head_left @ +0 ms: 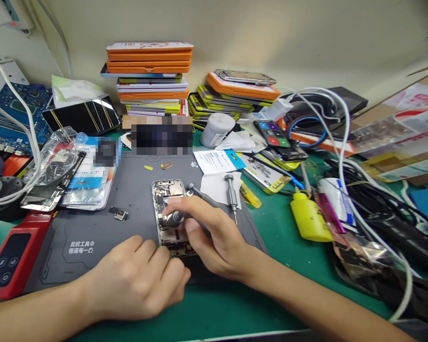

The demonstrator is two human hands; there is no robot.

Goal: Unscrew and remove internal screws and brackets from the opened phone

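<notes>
An opened smartphone (166,192) lies on the dark grey work mat (103,213), its inner boards and parts exposed. My right hand (214,232) comes over it from the right, fingers closed round a screwdriver (176,218) whose dark handle end shows above the phone; its tip is hidden. At the phone's lower left edge rests my left hand (139,280), curled into a fist. Whatever it holds, if anything, is hidden. Just beyond my right fingers lies another screwdriver (201,194). A grey screwdriver (231,192) rests on white paper (214,185) to the right.
A small metal part (119,213) and bits of yellow film (148,167) lie on the mat. At left stands a red device (14,256) with buttons. Stacked orange boxes (148,66) line the back. A yellow bottle (310,218) and tangled white cables (345,142) crowd the right.
</notes>
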